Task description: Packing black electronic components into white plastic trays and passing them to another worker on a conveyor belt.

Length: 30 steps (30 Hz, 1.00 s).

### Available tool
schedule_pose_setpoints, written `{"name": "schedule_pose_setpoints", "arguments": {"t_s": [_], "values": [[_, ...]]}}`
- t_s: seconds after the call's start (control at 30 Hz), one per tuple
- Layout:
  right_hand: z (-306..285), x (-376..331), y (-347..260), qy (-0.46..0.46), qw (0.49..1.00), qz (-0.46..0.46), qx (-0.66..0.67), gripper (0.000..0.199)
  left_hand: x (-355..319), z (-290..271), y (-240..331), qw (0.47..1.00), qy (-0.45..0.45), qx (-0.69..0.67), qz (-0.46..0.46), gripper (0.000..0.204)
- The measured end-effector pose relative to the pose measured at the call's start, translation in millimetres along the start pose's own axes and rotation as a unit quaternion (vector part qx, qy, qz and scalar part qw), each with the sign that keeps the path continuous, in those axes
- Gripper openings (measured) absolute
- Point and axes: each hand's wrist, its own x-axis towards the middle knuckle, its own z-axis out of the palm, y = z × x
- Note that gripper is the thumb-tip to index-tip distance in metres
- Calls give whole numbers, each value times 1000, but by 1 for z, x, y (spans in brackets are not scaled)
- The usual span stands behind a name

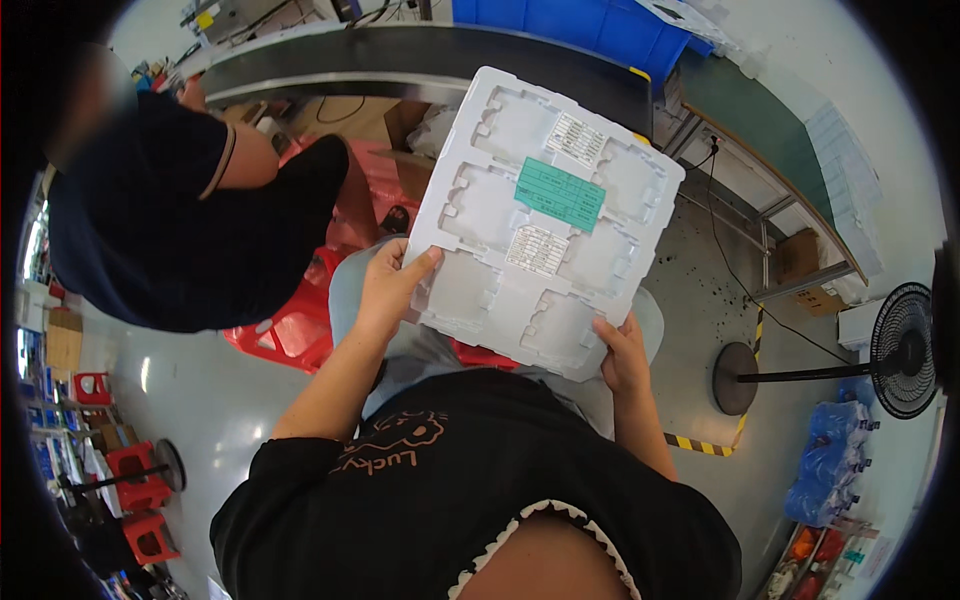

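Note:
A white moulded plastic tray (515, 275) with several shallow recesses is held up in front of me, tilted, over my lap. One green label (560, 194) and two white printed labels (538, 249) lie along its middle. My left hand (387, 283) pinches the tray's lower left edge, thumb on top. At the lower right corner, my right hand (624, 352) grips the rim, its thumb on the face. The fingers beneath the tray are hidden. No parts show in the recesses.
Beyond the tray runs a dark conveyor belt (420, 60), with a blue bin (575, 35) behind it. A co-worker in dark clothes (190, 220) sits at left by red stools (285, 335). At right stand a green-topped table (745, 125) and a black fan (902, 350).

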Motion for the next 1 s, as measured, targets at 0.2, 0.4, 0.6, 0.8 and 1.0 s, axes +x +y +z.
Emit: {"name": "schedule_pose_setpoints", "arguments": {"t_s": [0.2,0.4,0.6,0.8,1.0], "values": [[-9,-20,36,21,999,30,18,46,18,-1,-19,998,-26,-44,43,22],[-31,-26,-22,43,989,-129,61,47,35,10,4,946,-272,-121,125,27],[-95,40,-125,55,952,-285,95,48,93,14,-55,983,-141,88,72,39],[-58,158,-219,248,888,-357,147,40,126,41,-189,775,-121,590,192,76],[-119,208,-250,-25,923,-340,179,39,129,32,-204,752,-173,593,233,81]]}}
